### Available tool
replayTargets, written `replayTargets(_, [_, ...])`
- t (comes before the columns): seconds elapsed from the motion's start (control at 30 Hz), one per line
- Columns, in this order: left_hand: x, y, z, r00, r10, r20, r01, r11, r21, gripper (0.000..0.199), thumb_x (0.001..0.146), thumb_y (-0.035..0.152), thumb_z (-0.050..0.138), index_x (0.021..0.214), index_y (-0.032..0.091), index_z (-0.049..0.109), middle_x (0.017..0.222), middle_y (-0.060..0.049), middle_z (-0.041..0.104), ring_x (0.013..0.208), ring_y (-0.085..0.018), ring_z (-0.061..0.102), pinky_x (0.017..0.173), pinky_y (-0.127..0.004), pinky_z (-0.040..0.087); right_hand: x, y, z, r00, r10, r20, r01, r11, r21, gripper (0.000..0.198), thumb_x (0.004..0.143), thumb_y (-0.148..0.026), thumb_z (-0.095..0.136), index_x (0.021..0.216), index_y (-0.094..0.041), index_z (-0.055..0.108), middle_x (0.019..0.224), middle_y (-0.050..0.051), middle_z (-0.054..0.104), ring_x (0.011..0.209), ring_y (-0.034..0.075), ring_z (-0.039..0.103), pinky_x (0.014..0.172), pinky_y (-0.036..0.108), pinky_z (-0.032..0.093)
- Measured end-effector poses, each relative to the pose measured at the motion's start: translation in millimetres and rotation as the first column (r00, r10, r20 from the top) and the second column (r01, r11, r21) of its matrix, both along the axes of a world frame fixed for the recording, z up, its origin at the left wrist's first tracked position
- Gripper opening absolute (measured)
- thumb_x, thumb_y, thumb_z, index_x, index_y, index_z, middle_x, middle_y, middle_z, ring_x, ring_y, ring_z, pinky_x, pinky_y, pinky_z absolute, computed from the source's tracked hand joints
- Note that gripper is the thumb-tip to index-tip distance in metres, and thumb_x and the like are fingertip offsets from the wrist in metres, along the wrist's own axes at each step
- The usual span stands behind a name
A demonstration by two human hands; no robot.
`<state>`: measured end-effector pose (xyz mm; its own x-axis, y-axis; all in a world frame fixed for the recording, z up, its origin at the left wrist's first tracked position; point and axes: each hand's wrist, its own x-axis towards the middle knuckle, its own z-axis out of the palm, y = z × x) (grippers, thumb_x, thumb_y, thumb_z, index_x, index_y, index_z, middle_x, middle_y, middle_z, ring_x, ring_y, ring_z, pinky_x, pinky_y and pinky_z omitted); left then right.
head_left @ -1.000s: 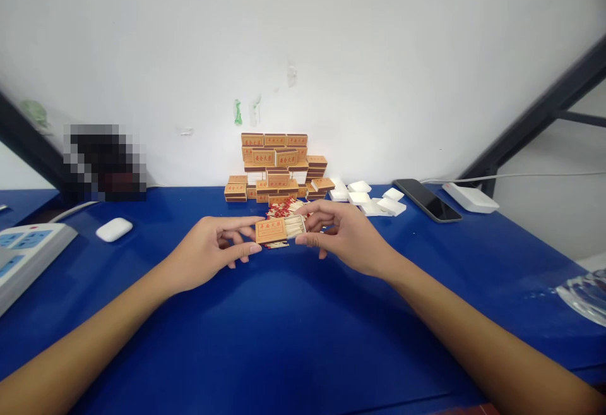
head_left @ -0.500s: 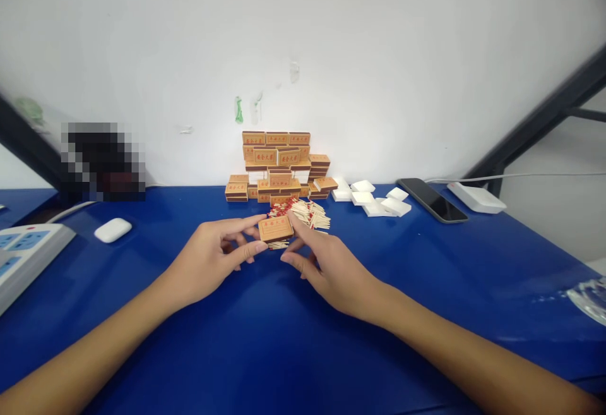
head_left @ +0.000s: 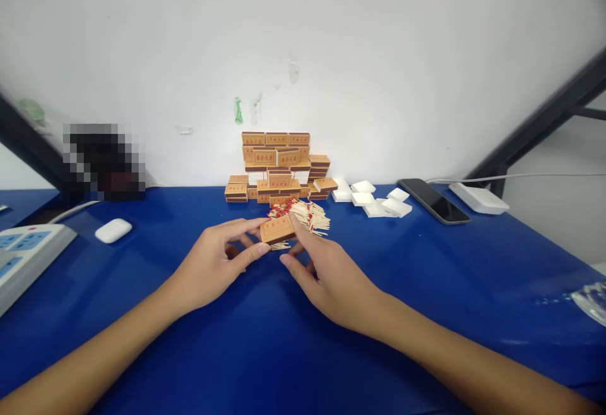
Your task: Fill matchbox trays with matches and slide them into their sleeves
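An orange-brown matchbox [head_left: 277, 230] with red print is held just above the table, in front of a pile of loose red-tipped matches [head_left: 312, 213]. My left hand [head_left: 225, 257] grips its left end between thumb and fingers. At the right end, my right hand [head_left: 322, 270] has its index finger against the box, while its thumb hangs lower, apart from the printed face. The other fingers of that hand are partly hidden. A few matches show just below the held box. Behind the pile, many more matchboxes [head_left: 277, 178] are stacked against the wall.
White empty matchbox trays [head_left: 372, 203] lie right of the stack. Further right are a black phone [head_left: 433, 201] and a white box-shaped device [head_left: 478, 198] near a cable. To the left sit a white earbud case [head_left: 113, 230] and a power strip [head_left: 35, 257]. Everything stands on a blue table [head_left: 265, 352].
The matchbox has tilted slightly, its right end now higher. My left fingers have drawn in a little beneath it; both hands stay at the box.
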<state>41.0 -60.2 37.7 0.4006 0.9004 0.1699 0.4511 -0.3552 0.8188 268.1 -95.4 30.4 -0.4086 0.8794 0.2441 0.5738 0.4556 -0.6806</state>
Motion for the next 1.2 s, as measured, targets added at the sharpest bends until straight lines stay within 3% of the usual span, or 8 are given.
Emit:
replayTargets(0.1, [-8.1, 8.8, 2.6, 0.999, 0.021, -0.042, -0.018, 0.998, 0.065, 0.054, 0.096, 0.053, 0.067, 0.141, 0.024, 0.066, 0.106, -0.008, 0.076, 0.080, -0.019, 0.071, 0.061, -0.028, 0.062, 3.0, 3.7, 0.7, 0.999, -0.023, -0.031, 0.023, 0.999, -0.028, 0.076, 0.101, -0.034, 0.058, 0.166, -0.017, 0.023, 0.103, 0.010, 0.078, 0.085, 0.024, 0.072, 0.076, 0.039, 0.056])
replayTargets(0.2, [-29.8, 31.4, 4.3, 0.991, 0.102, -0.084, -0.089, 0.985, 0.147, 0.059, 0.095, 0.057, 0.065, 0.143, 0.022, 0.064, 0.110, -0.009, 0.075, 0.075, -0.019, 0.070, 0.059, -0.030, 0.061, 9.7, 11.4, 1.1, 0.995, -0.098, -0.017, 0.099, 0.994, 0.054, 0.070, 0.100, -0.034, 0.058, 0.162, -0.018, 0.030, 0.107, 0.010, 0.078, 0.077, 0.022, 0.070, 0.070, 0.038, 0.054])
replayTargets(0.4, [-76.1, 92.5, 12.0, 0.940, 0.279, -0.194, -0.227, 0.941, 0.253, 0.070, 0.091, 0.065, 0.059, 0.144, 0.018, 0.063, 0.119, -0.013, 0.076, 0.090, -0.028, 0.072, 0.087, -0.044, 0.061, 23.3, 26.3, 1.9, 0.986, -0.167, 0.025, 0.158, 0.964, 0.213, 0.047, 0.099, -0.026, 0.057, 0.145, -0.019, 0.053, 0.119, 0.011, 0.074, 0.075, 0.018, 0.069, 0.076, 0.038, 0.055])
replayTargets(0.5, [-78.9, 116.2, 18.9, 0.941, 0.260, -0.219, -0.195, 0.941, 0.277, 0.068, 0.087, 0.066, 0.062, 0.136, 0.020, 0.069, 0.127, -0.010, 0.076, 0.110, -0.033, 0.069, 0.104, -0.047, 0.053, 25.9, 29.4, 1.2, 0.986, -0.159, 0.043, 0.141, 0.951, 0.276, 0.034, 0.099, -0.022, 0.056, 0.132, -0.019, 0.062, 0.117, 0.011, 0.073, 0.080, 0.019, 0.068, 0.078, 0.038, 0.055])
replayTargets(0.7, [-64.6, 145.3, 19.9, 0.928, 0.298, -0.223, -0.241, 0.938, 0.250, 0.068, 0.076, 0.071, 0.069, 0.117, 0.018, 0.078, 0.110, -0.011, 0.081, 0.099, -0.033, 0.074, 0.094, -0.043, 0.057, 29.2, 33.7, 2.2, 0.988, -0.144, 0.061, 0.118, 0.942, 0.314, 0.015, 0.098, -0.016, 0.057, 0.106, -0.018, 0.069, 0.101, 0.008, 0.072, 0.079, 0.018, 0.065, 0.075, 0.033, 0.050])
replayTargets(1.0, [-50.5, 142.8, 10.8, 0.864, 0.447, -0.233, -0.374, 0.878, 0.298, 0.052, 0.081, 0.062, 0.065, 0.100, 0.016, 0.078, 0.102, -0.012, 0.082, 0.092, -0.028, 0.077, 0.084, -0.034, 0.059, 40.5, 43.6, 13.4, 0.942, -0.259, 0.216, 0.166, 0.914, 0.370, 0.015, 0.098, -0.016, 0.057, 0.092, -0.020, 0.070, 0.088, 0.003, 0.073, 0.074, 0.015, 0.063, 0.068, 0.028, 0.041])
replayTargets(1.13, [-42.0, 113.6, 17.2, 0.800, 0.530, -0.281, -0.390, 0.816, 0.427, 0.050, 0.088, 0.057, 0.058, 0.110, 0.016, 0.077, 0.103, -0.014, 0.081, 0.096, -0.033, 0.075, 0.088, -0.041, 0.056, 65.2, 61.9, 20.4, 0.865, -0.414, 0.284, 0.290, 0.874, 0.389, 0.017, 0.097, -0.018, 0.057, 0.089, -0.020, 0.072, 0.089, 0.006, 0.076, 0.077, 0.019, 0.065, 0.067, 0.030, 0.039])
replayTargets(1.2, [-38.3, 88.7, 18.1, 0.798, 0.506, -0.328, -0.324, 0.819, 0.474, 0.047, 0.089, 0.057, 0.059, 0.111, 0.019, 0.077, 0.109, -0.012, 0.080, 0.101, -0.034, 0.073, 0.091, -0.042, 0.054, 85.0, 71.7, 25.0, 0.825, -0.480, 0.297, 0.352, 0.849, 0.395, 0.017, 0.095, -0.017, 0.057, 0.090, -0.019, 0.073, 0.093, 0.008, 0.077, 0.082, 0.022, 0.067, 0.069, 0.031, 0.039])
